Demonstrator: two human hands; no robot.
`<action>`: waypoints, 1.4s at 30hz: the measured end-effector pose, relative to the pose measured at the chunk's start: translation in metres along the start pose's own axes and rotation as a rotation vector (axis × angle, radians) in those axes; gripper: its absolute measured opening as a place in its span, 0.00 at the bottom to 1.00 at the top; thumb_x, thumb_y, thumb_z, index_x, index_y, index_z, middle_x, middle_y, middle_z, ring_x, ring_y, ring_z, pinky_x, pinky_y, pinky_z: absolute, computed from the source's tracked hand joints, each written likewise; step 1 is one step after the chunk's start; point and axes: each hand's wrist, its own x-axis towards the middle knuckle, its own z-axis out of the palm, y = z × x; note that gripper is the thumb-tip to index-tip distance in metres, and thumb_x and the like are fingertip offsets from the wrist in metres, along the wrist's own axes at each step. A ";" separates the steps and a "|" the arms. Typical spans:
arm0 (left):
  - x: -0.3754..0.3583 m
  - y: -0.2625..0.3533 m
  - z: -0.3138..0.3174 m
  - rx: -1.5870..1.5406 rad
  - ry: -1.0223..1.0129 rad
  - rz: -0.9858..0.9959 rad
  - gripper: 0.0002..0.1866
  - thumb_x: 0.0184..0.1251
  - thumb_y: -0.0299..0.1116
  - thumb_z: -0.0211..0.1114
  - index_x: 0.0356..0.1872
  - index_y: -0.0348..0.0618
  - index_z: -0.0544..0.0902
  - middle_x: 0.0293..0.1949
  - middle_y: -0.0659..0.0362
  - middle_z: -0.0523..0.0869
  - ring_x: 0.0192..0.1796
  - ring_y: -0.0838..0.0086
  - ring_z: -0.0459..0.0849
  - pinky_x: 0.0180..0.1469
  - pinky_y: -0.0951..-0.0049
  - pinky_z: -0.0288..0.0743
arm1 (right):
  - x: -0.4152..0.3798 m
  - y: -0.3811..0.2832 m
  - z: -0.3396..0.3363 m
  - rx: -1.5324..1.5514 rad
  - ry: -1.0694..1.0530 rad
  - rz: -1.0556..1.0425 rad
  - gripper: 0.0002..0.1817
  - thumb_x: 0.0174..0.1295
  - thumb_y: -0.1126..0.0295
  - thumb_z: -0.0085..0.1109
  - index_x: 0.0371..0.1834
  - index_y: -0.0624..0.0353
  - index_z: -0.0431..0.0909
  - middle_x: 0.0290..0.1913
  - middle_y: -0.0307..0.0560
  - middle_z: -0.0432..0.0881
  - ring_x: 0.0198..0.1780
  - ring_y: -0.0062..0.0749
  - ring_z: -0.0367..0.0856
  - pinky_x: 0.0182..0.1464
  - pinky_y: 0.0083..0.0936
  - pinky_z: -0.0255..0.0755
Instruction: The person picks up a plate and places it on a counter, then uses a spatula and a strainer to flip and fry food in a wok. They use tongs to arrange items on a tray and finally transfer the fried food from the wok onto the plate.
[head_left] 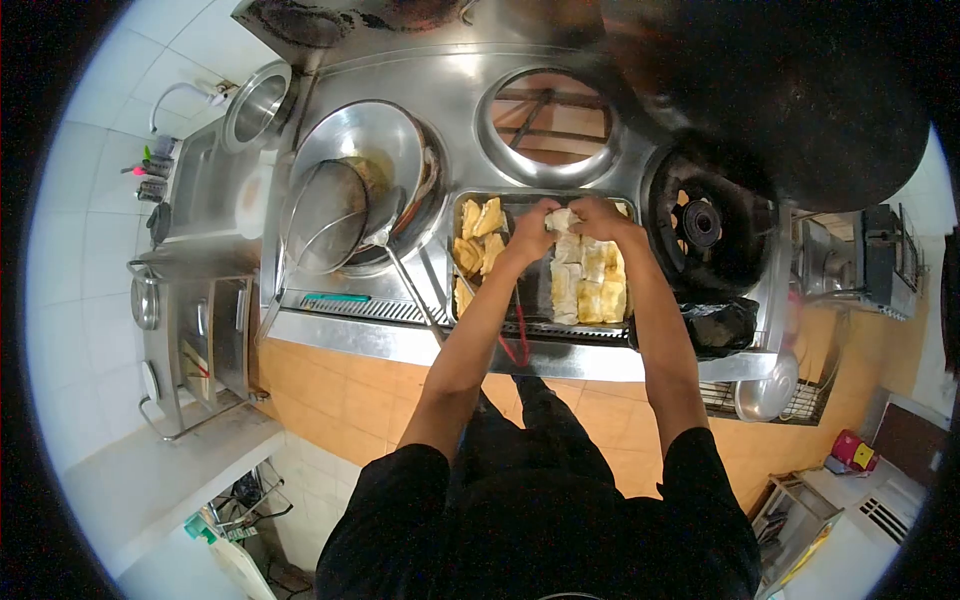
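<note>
Both hands meet at the top centre of the metal tray (455, 300) in the middle of the frame: the left hand (533, 228) and right hand (598, 215) are closed together around 1 pale dough piece (560, 220). Wrapped pieces (588, 285) sit in rows just below it, fried pieces (480, 235) at the tray's left. The wok (385, 150) of oil stands just left; a loose fold could open and spill filling

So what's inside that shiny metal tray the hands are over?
The rectangular metal tray holds pale yellow food pieces. Both hands, left and right, cover a piece; the arms hide part of the tray's middle.
</note>
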 end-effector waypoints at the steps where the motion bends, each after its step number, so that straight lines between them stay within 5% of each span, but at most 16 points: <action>1: 0.002 0.002 0.001 0.016 0.011 0.022 0.28 0.53 0.23 0.73 0.57 0.42 0.74 0.49 0.46 0.85 0.55 0.51 0.83 0.55 0.60 0.76 | -0.005 -0.006 -0.008 -0.004 0.000 0.002 0.16 0.52 0.63 0.69 0.39 0.60 0.79 0.39 0.53 0.83 0.45 0.48 0.82 0.46 0.41 0.72; 6: 0.010 0.019 -0.001 0.110 -0.027 -0.066 0.27 0.54 0.21 0.67 0.57 0.45 0.74 0.47 0.43 0.85 0.54 0.43 0.81 0.55 0.53 0.76 | -0.020 -0.007 -0.008 0.274 0.011 0.113 0.29 0.57 0.67 0.69 0.63 0.58 0.75 0.55 0.54 0.83 0.57 0.43 0.81 0.58 0.34 0.74; 9: 0.011 0.019 0.001 0.182 -0.028 -0.037 0.27 0.55 0.20 0.66 0.58 0.45 0.74 0.47 0.42 0.85 0.53 0.42 0.81 0.55 0.51 0.76 | -0.023 -0.010 -0.010 0.324 -0.024 0.130 0.33 0.58 0.67 0.68 0.69 0.58 0.70 0.61 0.57 0.80 0.62 0.44 0.78 0.63 0.33 0.71; 13: 0.000 0.027 0.000 0.283 0.101 0.074 0.27 0.57 0.19 0.63 0.60 0.44 0.73 0.47 0.41 0.85 0.53 0.43 0.81 0.56 0.50 0.75 | -0.036 -0.019 -0.014 0.269 0.001 0.174 0.30 0.60 0.68 0.67 0.67 0.59 0.72 0.63 0.57 0.78 0.64 0.43 0.77 0.63 0.34 0.71; 17: -0.023 0.038 -0.006 0.329 0.234 -0.008 0.22 0.57 0.24 0.67 0.55 0.44 0.78 0.46 0.43 0.86 0.54 0.48 0.83 0.55 0.53 0.77 | -0.053 -0.022 0.004 0.188 0.360 0.172 0.23 0.62 0.67 0.63 0.62 0.56 0.78 0.57 0.53 0.83 0.57 0.43 0.82 0.59 0.35 0.74; 22: -0.040 0.053 -0.011 0.446 -0.198 -0.422 0.17 0.59 0.41 0.67 0.47 0.44 0.87 0.49 0.45 0.86 0.51 0.53 0.86 0.51 0.55 0.80 | -0.090 -0.062 0.035 0.479 0.574 0.362 0.16 0.64 0.66 0.61 0.55 0.53 0.83 0.45 0.50 0.88 0.45 0.40 0.87 0.48 0.34 0.79; 24: -0.041 0.057 -0.008 0.484 -0.172 -0.395 0.17 0.63 0.44 0.64 0.45 0.43 0.88 0.47 0.46 0.88 0.50 0.53 0.87 0.49 0.56 0.82 | -0.097 -0.065 0.052 0.433 0.685 0.393 0.14 0.64 0.67 0.61 0.53 0.52 0.84 0.40 0.48 0.88 0.39 0.39 0.88 0.43 0.32 0.80; 26: -0.037 0.063 -0.005 0.570 -0.236 -0.501 0.22 0.65 0.51 0.60 0.47 0.43 0.87 0.49 0.43 0.87 0.52 0.52 0.86 0.53 0.56 0.81 | -0.102 -0.064 0.065 0.435 0.680 0.407 0.13 0.66 0.71 0.60 0.52 0.56 0.83 0.42 0.47 0.89 0.37 0.33 0.87 0.42 0.27 0.78; 29: -0.036 0.059 0.001 0.504 -0.268 -0.467 0.22 0.61 0.46 0.65 0.48 0.40 0.86 0.52 0.46 0.86 0.55 0.52 0.86 0.53 0.58 0.81 | -0.110 -0.065 0.075 0.516 0.713 0.322 0.13 0.66 0.71 0.61 0.53 0.57 0.83 0.44 0.48 0.88 0.39 0.31 0.87 0.42 0.25 0.78; 33: -0.030 0.048 0.018 0.370 -0.235 -0.585 0.24 0.59 0.46 0.65 0.50 0.39 0.85 0.56 0.45 0.85 0.56 0.51 0.85 0.57 0.57 0.79 | -0.115 -0.058 0.086 0.612 0.738 0.323 0.14 0.63 0.71 0.61 0.53 0.54 0.83 0.44 0.50 0.88 0.40 0.38 0.87 0.45 0.31 0.78; 40: -0.023 0.078 0.039 0.310 0.075 -0.775 0.23 0.59 0.48 0.65 0.47 0.39 0.87 0.52 0.46 0.87 0.58 0.52 0.84 0.61 0.54 0.75 | -0.123 -0.084 0.065 0.578 0.802 0.365 0.13 0.66 0.71 0.60 0.52 0.56 0.83 0.42 0.47 0.88 0.39 0.31 0.86 0.42 0.27 0.78; 42: -0.015 0.061 0.047 0.277 0.125 -0.823 0.24 0.59 0.49 0.65 0.47 0.39 0.87 0.53 0.46 0.86 0.59 0.53 0.83 0.62 0.53 0.73 | -0.126 -0.087 0.062 0.631 0.725 0.407 0.15 0.65 0.69 0.59 0.54 0.54 0.83 0.46 0.51 0.88 0.41 0.40 0.86 0.45 0.33 0.77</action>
